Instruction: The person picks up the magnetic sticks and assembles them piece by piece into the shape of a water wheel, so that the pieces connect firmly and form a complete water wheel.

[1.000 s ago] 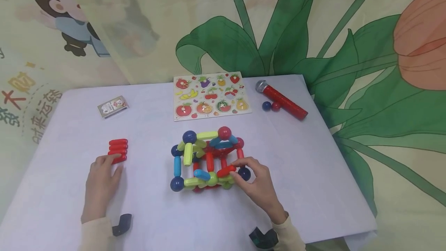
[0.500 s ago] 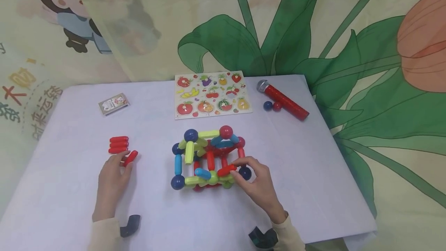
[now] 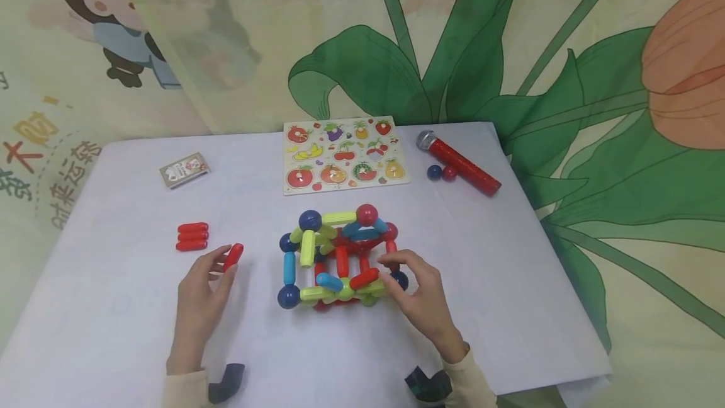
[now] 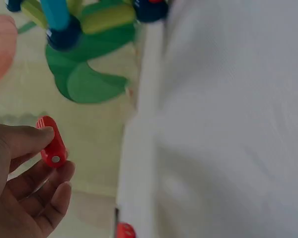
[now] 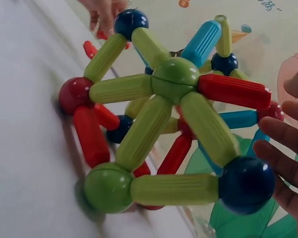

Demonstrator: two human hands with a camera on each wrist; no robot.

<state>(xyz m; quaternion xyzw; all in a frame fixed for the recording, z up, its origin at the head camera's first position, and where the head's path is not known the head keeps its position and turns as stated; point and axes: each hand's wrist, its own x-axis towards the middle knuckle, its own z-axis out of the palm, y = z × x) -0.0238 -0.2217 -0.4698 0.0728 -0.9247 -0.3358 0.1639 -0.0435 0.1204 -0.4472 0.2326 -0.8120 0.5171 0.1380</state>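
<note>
My left hand [image 3: 201, 301] pinches a red magnetic rod [image 3: 233, 257] between thumb and fingers, raised over the table; in the left wrist view the rod [image 4: 52, 144] shows a silvery magnet at its end. Mid-table stands a framework of magnetic rods and balls [image 3: 342, 263] in green, blue and red. A red rod [image 5: 233, 90] sticks out from its green ball [image 5: 175, 78], beside a blue rod [image 5: 202, 42]. My right hand [image 3: 421, 298] is at the framework's right side, fingers spread, thumb near that red rod's free end. Behind this hand, a dark blue ball [image 3: 400, 280] is partly hidden.
Three red rods [image 3: 192, 236] lie stacked side by side at left. Farther back are a small card box [image 3: 184, 170], a fruit puzzle board [image 3: 345, 156] and a red microphone [image 3: 461, 164] with two loose balls [image 3: 434, 172] beside it. A printed cloth hangs behind the table.
My left hand has picked a red rod from the row and carried it right. My right hand has let go of the red rod on the framework, which stays attached there.
</note>
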